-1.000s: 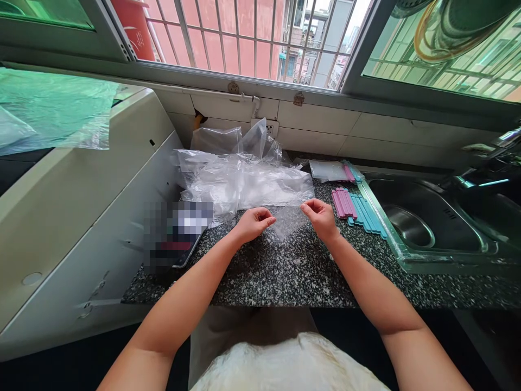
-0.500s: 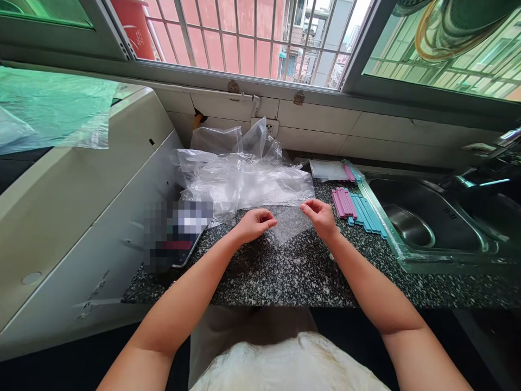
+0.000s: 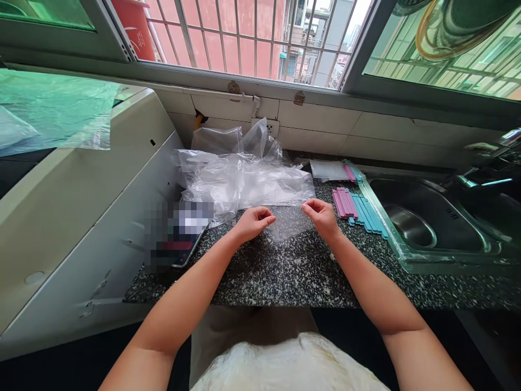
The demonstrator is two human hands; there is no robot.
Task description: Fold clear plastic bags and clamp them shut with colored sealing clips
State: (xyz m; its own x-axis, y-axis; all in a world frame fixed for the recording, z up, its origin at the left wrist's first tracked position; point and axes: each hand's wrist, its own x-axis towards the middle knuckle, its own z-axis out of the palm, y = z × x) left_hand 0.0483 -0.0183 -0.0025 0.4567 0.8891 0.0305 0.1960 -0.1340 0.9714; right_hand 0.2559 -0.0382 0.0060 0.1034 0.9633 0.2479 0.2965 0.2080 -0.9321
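A small clear plastic bag [image 3: 288, 224] is stretched between my two hands over the speckled countertop. My left hand [image 3: 255, 224] pinches its left side between thumb and fingers. On the opposite side, my right hand [image 3: 321, 216] pinches the upper right edge. The bag is see-through, so its outline is hard to make out. Just beyond the hands lies a heap of larger clear plastic bags [image 3: 260, 182]. To the right of my right hand are pink sealing clips [image 3: 345, 203] and blue sealing clips [image 3: 368, 216], lying side by side in rows.
A partly blurred phone or tablet [image 3: 183, 247] lies at the left beside a pale appliance [image 3: 122, 179]. A stack of clear bags [image 3: 329, 170] lies near the wall. The metal sink [image 3: 459, 252] is at the right. A barred window [image 3: 244, 41] is above.
Both hands keep their pinch on the small bag, almost in place. The bag's lower edge has shifted slightly up and to the left.
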